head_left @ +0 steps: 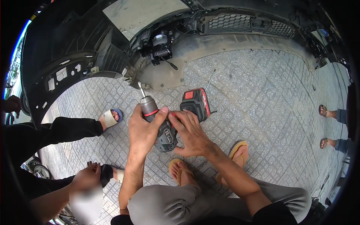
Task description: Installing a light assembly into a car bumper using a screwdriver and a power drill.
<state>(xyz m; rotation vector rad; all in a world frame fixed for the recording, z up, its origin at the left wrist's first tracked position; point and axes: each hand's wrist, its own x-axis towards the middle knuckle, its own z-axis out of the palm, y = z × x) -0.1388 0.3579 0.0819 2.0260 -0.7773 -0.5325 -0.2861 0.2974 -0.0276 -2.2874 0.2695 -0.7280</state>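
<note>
The left hand (144, 131) is wrapping tight round the front barrel of the cordless drill (159, 120), bit pointing up and away, while the right hand (189, 133) is pressing spread fingers on its grey body. The drill is hanging over the paved ground (262, 105), its red battery end just beside the black car bumper (232, 41).

Both forearms reaching forward from lower edge, left hand (142, 129) fingers curled in a grip, right hand (190, 133) fingers spread, hands side by side, thumbs nearly touching
</note>
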